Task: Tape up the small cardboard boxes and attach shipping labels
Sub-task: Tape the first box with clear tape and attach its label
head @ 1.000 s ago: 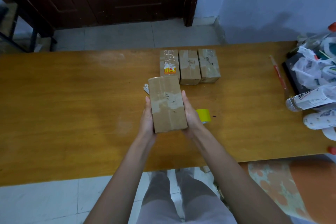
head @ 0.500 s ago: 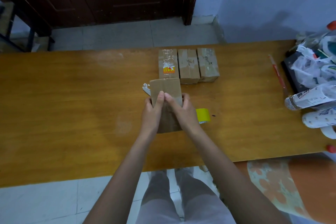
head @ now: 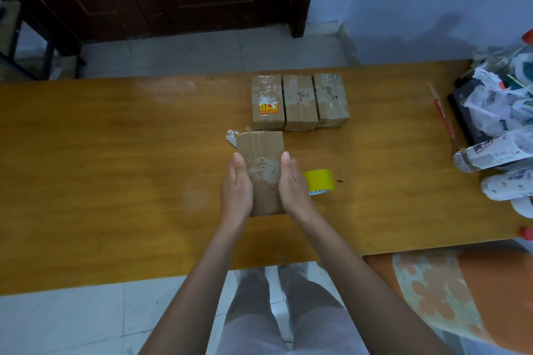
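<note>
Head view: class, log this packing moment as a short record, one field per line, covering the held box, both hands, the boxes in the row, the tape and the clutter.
held box: cardboard box, taped along its top, clasped by its long sides
left hand: left hand on the box's left side
right hand: right hand on its right side
row of boxes: three, side by side on the table beyond the held box
tape: yellow tape roll, right of the right hand
clutter: bags and bottles at the table's right end
</note>
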`<state>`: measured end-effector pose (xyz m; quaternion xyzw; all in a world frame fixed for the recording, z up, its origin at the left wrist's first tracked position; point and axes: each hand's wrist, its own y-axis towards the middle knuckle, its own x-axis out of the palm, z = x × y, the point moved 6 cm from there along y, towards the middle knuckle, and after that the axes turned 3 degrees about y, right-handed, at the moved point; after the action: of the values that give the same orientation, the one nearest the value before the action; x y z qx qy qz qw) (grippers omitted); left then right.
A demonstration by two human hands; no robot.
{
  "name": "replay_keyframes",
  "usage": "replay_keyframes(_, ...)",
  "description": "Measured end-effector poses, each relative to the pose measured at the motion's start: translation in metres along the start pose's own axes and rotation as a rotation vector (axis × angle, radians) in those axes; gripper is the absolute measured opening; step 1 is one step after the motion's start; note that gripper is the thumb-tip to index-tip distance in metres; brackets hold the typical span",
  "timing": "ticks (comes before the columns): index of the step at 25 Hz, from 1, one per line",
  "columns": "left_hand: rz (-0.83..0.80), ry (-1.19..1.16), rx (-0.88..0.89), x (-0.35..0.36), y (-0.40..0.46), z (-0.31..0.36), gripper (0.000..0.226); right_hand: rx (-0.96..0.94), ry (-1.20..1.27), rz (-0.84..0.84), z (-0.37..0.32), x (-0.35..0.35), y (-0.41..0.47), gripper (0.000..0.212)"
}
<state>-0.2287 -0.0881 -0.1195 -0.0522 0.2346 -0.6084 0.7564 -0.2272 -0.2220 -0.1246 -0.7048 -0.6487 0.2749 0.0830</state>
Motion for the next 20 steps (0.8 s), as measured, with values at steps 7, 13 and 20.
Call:
replay_keyframes(7,-0.003,-0.019,-0.238,-0.035,0.001,-0.065,0.043,-0.107,-0.265,-0.079,0.013,-0.010,0.005,0.047)
replay_keyframes(13,0.018,0.207,-0.315,-0.059,0.013,-0.113,0.053,-0.324,-0.659,0.223,0.004,-0.084,0.039,0.032)
replay_keyframes(20,0.080,0.370,-0.265,-0.054,0.025,-0.117,0.060,-0.125,-0.882,-0.005,0.041,-0.071,0.061,0.067)
